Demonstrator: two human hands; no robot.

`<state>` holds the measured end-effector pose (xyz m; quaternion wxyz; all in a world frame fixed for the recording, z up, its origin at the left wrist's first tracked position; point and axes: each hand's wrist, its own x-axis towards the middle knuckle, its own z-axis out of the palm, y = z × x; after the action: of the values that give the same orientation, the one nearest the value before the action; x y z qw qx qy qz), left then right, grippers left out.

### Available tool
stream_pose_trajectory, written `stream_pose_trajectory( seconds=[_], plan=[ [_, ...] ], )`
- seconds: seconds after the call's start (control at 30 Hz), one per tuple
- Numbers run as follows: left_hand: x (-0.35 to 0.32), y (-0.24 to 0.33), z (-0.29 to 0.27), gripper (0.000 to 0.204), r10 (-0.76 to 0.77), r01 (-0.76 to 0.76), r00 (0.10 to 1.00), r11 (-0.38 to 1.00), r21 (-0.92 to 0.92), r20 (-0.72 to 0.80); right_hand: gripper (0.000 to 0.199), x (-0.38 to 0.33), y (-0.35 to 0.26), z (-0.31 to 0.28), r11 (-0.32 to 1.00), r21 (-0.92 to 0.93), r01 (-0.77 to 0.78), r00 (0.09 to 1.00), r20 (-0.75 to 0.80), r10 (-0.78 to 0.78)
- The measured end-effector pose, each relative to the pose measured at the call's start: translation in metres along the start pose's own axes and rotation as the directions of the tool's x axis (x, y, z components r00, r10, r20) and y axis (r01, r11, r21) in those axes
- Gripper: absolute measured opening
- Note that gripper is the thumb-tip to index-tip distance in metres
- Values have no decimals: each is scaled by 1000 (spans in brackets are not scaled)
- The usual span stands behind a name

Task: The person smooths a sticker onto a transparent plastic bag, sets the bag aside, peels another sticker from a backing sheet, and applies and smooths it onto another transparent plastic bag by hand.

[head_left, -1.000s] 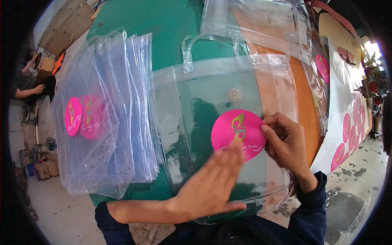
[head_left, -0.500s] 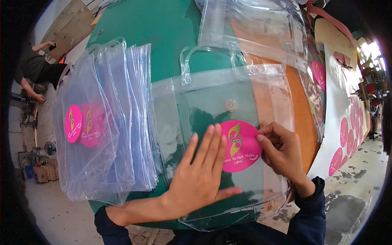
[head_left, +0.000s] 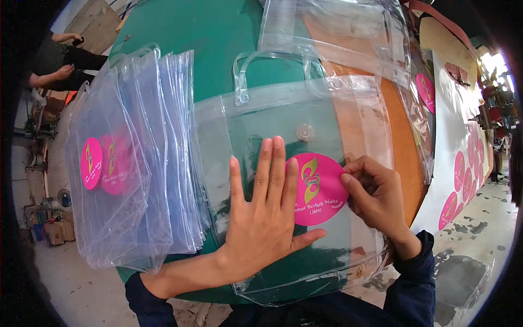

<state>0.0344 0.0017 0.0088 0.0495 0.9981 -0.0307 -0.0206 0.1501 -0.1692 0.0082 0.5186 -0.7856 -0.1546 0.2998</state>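
A clear plastic bag [head_left: 261,114] with looped handles and a round snap lies flat before me. On its front is a round pink sticker [head_left: 318,191] with a yellow-green emblem. My left hand [head_left: 264,201] rests flat, fingers stretched out, over the sticker's left edge and the bag beside it. Between thumb and fingers, my right hand [head_left: 373,191] pinches the sticker's right edge. To the left, a stack of clear plastic bags [head_left: 136,163] stands fanned out, the front one bearing a similar pink sticker [head_left: 91,163].
More clear bags [head_left: 338,32] lie at the far side of the green and orange table [head_left: 218,32]. At right hangs a white backing sheet [head_left: 444,120] with several pink round stickers [head_left: 448,210]. A person in dark clothes [head_left: 60,60] is at the far left.
My left hand has turned more upright, its fingers spread wider over the bag and the sticker's left edge. My right hand keeps its pinch. The person at far left has shifted an arm.
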Motion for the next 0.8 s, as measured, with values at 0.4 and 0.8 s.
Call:
stream_pose_trajectory(
  seconds=[0.4, 0.8],
  plan=[
    [1, 1, 2, 94, 21, -21, 1000, 1000, -11, -18, 7, 0, -4, 0, 1000, -12, 10, 1000, -10, -10],
    [5, 0, 6, 91, 33, -35, 998, 999, -32, -52, 7, 2, -5, 2, 1000, -3, 9, 1000, -12, -9]
  ],
)
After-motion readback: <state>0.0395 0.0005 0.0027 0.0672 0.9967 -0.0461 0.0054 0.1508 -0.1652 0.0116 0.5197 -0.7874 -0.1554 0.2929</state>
